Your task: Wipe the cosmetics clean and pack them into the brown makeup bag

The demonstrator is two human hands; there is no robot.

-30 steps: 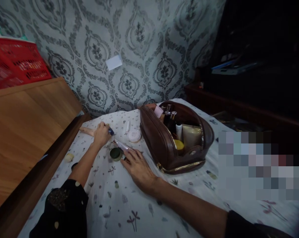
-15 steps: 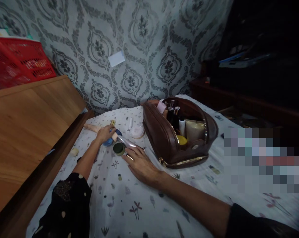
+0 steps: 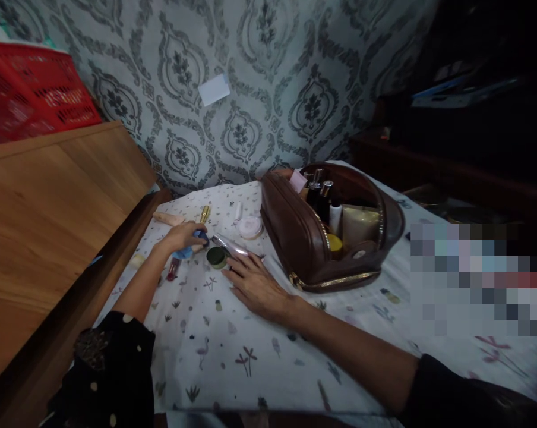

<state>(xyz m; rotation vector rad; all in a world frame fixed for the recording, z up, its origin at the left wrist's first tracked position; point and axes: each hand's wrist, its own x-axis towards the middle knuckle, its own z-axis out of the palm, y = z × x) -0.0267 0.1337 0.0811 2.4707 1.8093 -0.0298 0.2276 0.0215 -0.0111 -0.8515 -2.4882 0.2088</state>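
My left hand [image 3: 183,236] is closed over a small blue item [image 3: 200,238], whose kind I cannot make out. A dark red lip gloss tube [image 3: 173,269] lies just below that wrist. My right hand [image 3: 257,286] lies flat with fingers stretched out, their tips touching the end of a shiny silver-pink tube [image 3: 230,245]. Beside those fingertips is a round dark-green jar [image 3: 216,257]. Beyond them lie a round clear-lidded compact [image 3: 250,226], a small white tube [image 3: 238,212] and a gold-coloured tube [image 3: 205,214].
On the right stands an unzipped brown cosmetic bag [image 3: 295,238], with bottles, a gold-beige tube [image 3: 361,229] and a yellow-lidded jar [image 3: 335,245] inside. A wooden panel [image 3: 63,202] borders the left, under a red basket [image 3: 37,89]. Patterned wallpaper is behind.
My left hand has shifted slightly, uncovering the red lip gloss tube and the gold tube. My right hand remains by the silver-pink tube, while the camera view has tilted a little.
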